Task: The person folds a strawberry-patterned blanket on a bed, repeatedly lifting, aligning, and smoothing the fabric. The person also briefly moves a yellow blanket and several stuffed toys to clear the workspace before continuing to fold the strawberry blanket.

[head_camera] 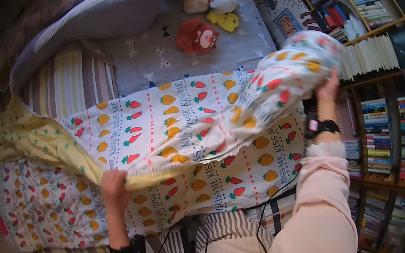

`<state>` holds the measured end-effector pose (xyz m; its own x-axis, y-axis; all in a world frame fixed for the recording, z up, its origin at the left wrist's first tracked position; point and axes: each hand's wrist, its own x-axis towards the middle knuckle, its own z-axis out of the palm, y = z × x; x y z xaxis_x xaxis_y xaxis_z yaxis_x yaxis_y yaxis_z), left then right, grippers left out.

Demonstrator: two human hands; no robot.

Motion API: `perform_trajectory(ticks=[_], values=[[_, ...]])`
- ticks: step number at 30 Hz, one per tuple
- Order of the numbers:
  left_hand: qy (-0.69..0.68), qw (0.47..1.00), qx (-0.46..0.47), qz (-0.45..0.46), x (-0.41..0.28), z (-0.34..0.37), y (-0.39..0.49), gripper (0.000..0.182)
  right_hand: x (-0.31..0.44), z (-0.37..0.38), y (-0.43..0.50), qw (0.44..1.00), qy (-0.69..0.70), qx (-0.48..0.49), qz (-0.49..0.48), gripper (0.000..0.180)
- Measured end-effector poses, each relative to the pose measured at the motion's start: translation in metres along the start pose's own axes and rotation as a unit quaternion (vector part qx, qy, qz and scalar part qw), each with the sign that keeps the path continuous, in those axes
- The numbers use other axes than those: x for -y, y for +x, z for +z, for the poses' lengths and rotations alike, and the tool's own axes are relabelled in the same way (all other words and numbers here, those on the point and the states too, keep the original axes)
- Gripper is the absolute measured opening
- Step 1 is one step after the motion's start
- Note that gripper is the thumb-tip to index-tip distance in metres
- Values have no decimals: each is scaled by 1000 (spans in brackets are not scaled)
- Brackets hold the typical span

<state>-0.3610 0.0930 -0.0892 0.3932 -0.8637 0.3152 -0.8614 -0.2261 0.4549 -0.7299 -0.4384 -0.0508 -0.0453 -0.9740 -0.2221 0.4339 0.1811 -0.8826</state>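
Observation:
A white quilt (163, 120) printed with red and orange fruit motifs, hearts and lettering lies across the bed. Its yellow underside (52, 137) shows where the near-left edge is turned over. My left hand (114, 190) is closed on that edge, near the middle of the quilt. Off to the right, my right hand (327, 87) grips a bunched, raised part of the quilt (297, 66), blurred by motion; its fingers are partly hidden by the cloth. Dark bands circle both my wrists.
Plush toys, including a red one (195, 36) and a yellow one (223, 20), rest on the grey bedsheet (132, 62). A long lilac cushion (95, 24) curves along the left. Bookshelves (398, 131) stand close on the right. Dark cords (260, 224) hang before me.

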Motion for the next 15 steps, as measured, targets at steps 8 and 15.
perform_trajectory(ticks=[8,15], values=[[-183,960,205,60,-33,91,-145,21,115,-308,-109,975,-45,-207,70,41],[-76,905,418,-11,-31,110,-153,20,18,-356,-177,931,26,-339,133,42]])
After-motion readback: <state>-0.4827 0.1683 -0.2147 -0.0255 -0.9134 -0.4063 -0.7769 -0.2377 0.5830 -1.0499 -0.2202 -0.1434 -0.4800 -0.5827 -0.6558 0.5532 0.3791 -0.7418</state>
